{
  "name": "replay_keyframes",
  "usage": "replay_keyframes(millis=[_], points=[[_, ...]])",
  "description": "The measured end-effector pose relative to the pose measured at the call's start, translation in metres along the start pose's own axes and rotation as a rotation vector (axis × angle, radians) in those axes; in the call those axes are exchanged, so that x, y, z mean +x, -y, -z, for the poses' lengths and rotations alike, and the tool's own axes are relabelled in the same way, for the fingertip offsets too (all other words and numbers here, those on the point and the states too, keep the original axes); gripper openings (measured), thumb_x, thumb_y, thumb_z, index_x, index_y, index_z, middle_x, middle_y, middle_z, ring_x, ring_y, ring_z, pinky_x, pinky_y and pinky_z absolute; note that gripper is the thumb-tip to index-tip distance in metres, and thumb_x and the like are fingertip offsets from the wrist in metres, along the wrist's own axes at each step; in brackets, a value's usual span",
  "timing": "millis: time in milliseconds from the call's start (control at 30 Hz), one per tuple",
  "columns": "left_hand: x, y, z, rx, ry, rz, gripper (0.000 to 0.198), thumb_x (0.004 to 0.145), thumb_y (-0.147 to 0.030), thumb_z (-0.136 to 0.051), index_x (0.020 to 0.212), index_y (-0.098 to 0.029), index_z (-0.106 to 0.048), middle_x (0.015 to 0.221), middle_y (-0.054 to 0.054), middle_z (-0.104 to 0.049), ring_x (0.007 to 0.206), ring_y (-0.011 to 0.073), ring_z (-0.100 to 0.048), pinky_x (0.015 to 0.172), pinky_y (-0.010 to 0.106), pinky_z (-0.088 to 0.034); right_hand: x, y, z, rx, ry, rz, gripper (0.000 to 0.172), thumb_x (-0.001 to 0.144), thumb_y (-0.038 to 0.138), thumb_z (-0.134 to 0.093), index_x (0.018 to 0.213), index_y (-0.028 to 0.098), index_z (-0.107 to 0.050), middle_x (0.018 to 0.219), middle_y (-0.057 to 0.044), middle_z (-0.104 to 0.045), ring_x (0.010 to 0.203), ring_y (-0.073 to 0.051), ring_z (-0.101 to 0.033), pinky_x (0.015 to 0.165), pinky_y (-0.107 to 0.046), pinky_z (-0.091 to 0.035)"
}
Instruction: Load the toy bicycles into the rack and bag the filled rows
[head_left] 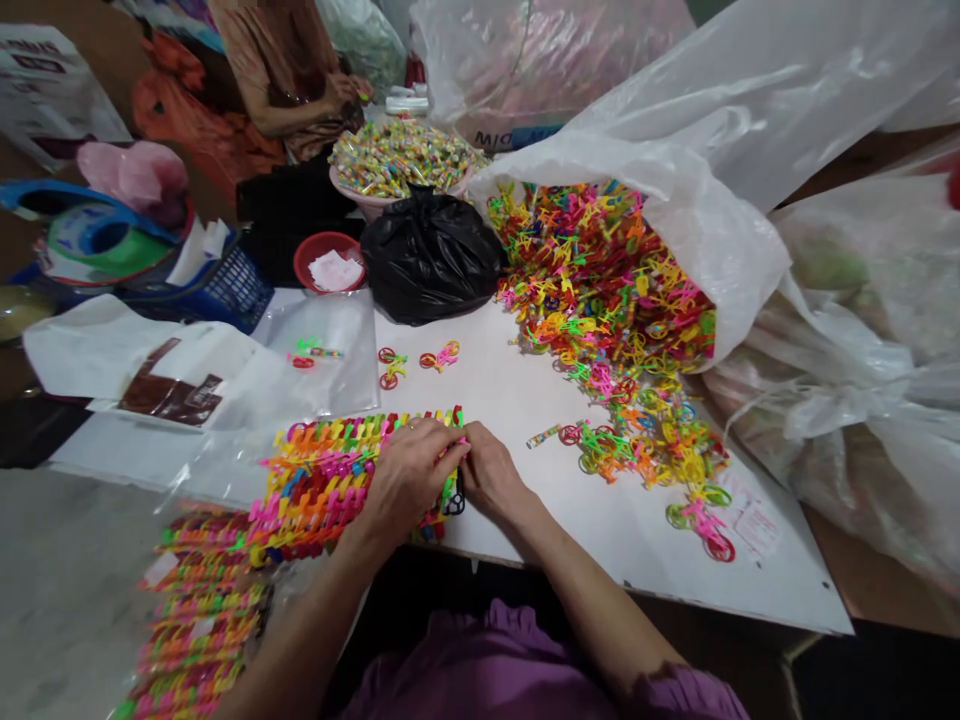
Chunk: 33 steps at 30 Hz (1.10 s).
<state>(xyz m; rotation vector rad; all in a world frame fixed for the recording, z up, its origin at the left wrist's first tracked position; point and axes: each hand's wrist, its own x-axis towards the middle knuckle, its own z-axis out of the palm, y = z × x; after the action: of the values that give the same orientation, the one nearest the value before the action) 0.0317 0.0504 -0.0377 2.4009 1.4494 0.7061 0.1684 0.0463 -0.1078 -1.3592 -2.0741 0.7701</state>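
My left hand (414, 470) lies over the right end of a block of packed rows of colourful plastic pieces (322, 485), its thumb and fingers pinched together. My right hand (486, 468) meets it there, fingers curled. Between the fingertips shows a small pink plastic piece (464, 442); the rest is hidden by the fingers. Just below, a black plastic part (455, 502) sticks out at the end of the rows. Beyond the hands lie a yellow-green and red toy bicycle (392, 368) and a pink one (442, 357).
A white sack (720, 240) spills a heap of toy bicycles (600, 290) on the right. A patterned tube (544, 437) lies nearby. Behind are a black bag (431, 258), a red basket (304, 262) and a basin of tubes (360, 195). Another person (285, 80) sits opposite. More packed rows (199, 630) hang lower left.
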Motion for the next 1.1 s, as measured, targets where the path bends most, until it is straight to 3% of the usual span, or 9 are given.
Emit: replay_keyframes(millis=[200, 367, 467, 600, 767, 900, 1100], points=[[-0.001, 0.004, -0.004, 0.088, -0.067, -0.052, 0.015, 0.086, -0.028, -0.047, 0.079, -0.019, -0.057, 0.072, 0.002, -0.058, 0.071, 0.0168, -0.054, 0.069, 0.03, -0.041, 0.012, -0.007, 0.0, -0.108, 0.049, 0.084, 0.009, 0.086, 0.019, -0.038, 0.091, 0.018, -0.046, 0.084, -0.005, -0.052, 0.074, -0.015, -0.047, 0.065, -0.025, -0.039], [0.002, 0.009, -0.007, 0.091, -0.092, -0.056, 0.015, 0.087, -0.03, -0.046, 0.08, -0.02, -0.056, 0.075, 0.002, -0.059, 0.074, 0.0179, -0.054, 0.07, 0.031, -0.041, 0.016, -0.009, 0.016, 0.057, 0.064, 0.151, 0.008, 0.086, 0.022, -0.043, 0.091, 0.018, -0.048, 0.084, -0.003, -0.053, 0.076, -0.014, -0.049, 0.068, -0.024, -0.039], [0.002, 0.008, -0.006, 0.062, -0.059, -0.004, 0.014, 0.087, -0.03, -0.047, 0.083, -0.02, -0.057, 0.077, 0.002, -0.06, 0.076, 0.0172, -0.055, 0.073, 0.031, -0.041, 0.008, -0.001, 0.02, 0.266, 0.008, 0.0, 0.015, 0.086, 0.022, -0.045, 0.099, 0.018, -0.05, 0.085, -0.002, -0.055, 0.077, -0.013, -0.051, 0.068, -0.024, -0.04], [0.002, 0.006, -0.004, 0.045, -0.046, 0.046, 0.015, 0.085, -0.031, -0.05, 0.081, -0.019, -0.058, 0.076, 0.002, -0.061, 0.076, 0.0166, -0.056, 0.071, 0.029, -0.042, -0.001, 0.009, 0.016, 0.559, -0.041, -0.239, 0.018, 0.087, 0.025, -0.041, 0.094, 0.017, -0.054, 0.07, 0.002, -0.055, 0.061, -0.01, -0.049, 0.058, -0.021, -0.04], [0.003, 0.004, -0.002, 0.036, -0.064, 0.062, 0.014, 0.083, -0.03, -0.053, 0.078, -0.019, -0.059, 0.074, 0.002, -0.061, 0.075, 0.017, -0.057, 0.068, 0.029, -0.043, 0.003, 0.017, 0.019, 0.707, -0.074, -0.303, 0.016, 0.076, 0.023, -0.05, 0.09, 0.016, -0.055, 0.066, 0.003, -0.055, 0.057, -0.009, -0.05, 0.054, -0.02, -0.04], [0.005, 0.005, -0.001, 0.037, -0.062, 0.069, 0.015, 0.083, -0.031, -0.054, 0.076, -0.019, -0.06, 0.073, 0.002, -0.062, 0.073, 0.0172, -0.058, 0.067, 0.03, -0.044, 0.009, 0.025, 0.025, 0.568, -0.041, -0.318, 0.016, 0.069, 0.018, -0.054, 0.085, 0.016, -0.055, 0.065, 0.003, -0.056, 0.057, -0.009, -0.051, 0.052, -0.019, -0.038], [0.005, 0.006, -0.001, -0.044, -0.097, 0.097, 0.02, 0.086, -0.028, -0.046, 0.089, -0.019, -0.064, 0.082, 0.003, -0.066, 0.079, 0.0162, -0.06, 0.074, 0.03, -0.047, 0.007, 0.037, 0.035, 0.136, -0.031, -0.188, 0.016, 0.077, 0.015, -0.047, 0.092, 0.017, -0.053, 0.074, -0.002, -0.06, 0.062, -0.013, -0.053, 0.057, -0.023, -0.037]])
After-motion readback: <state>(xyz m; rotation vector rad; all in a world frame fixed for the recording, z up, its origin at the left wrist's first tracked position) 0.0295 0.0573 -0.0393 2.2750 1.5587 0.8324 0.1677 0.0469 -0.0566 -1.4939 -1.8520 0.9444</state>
